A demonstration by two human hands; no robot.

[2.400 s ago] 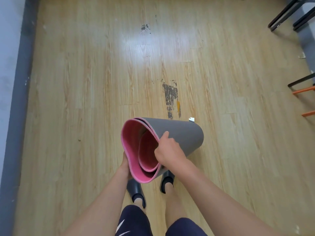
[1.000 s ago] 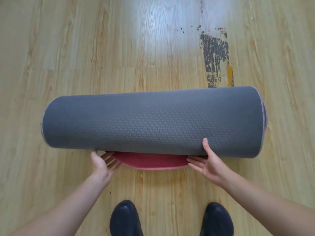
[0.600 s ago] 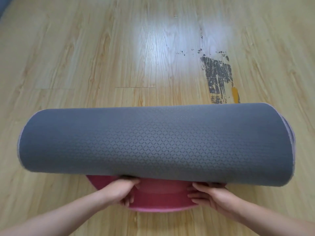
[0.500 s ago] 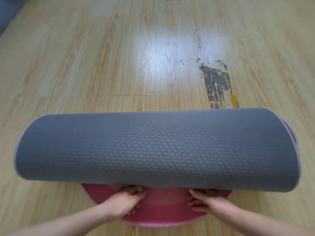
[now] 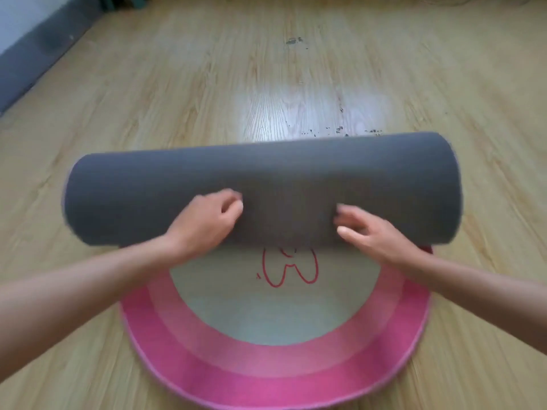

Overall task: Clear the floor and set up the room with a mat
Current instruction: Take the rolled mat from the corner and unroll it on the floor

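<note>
A round mat lies partly unrolled on the wooden floor [image 5: 183, 93]. Its flat near part [image 5: 266, 365] shows pink rings around a pale centre with a red outline drawing. The rest is still a grey roll [image 5: 266, 173] lying across the far side of that flat part. My left hand [image 5: 204, 224] rests on the roll's near face left of centre, fingers curled against it. My right hand [image 5: 373, 235] touches the roll right of centre, fingers spread. Neither hand grips the roll. Both hands and the roll are blurred by motion.
A grey skirting board [image 5: 32, 60] and pale wall run along the far left. Dark scuff marks [image 5: 294, 40] dot the floor beyond the roll. Bare wooden floor stretches ahead of the roll and to both sides.
The roll has moved away from me and much more pink and pale surface lies flat. My hands left the near pink edge and now sit on the grey roll.
</note>
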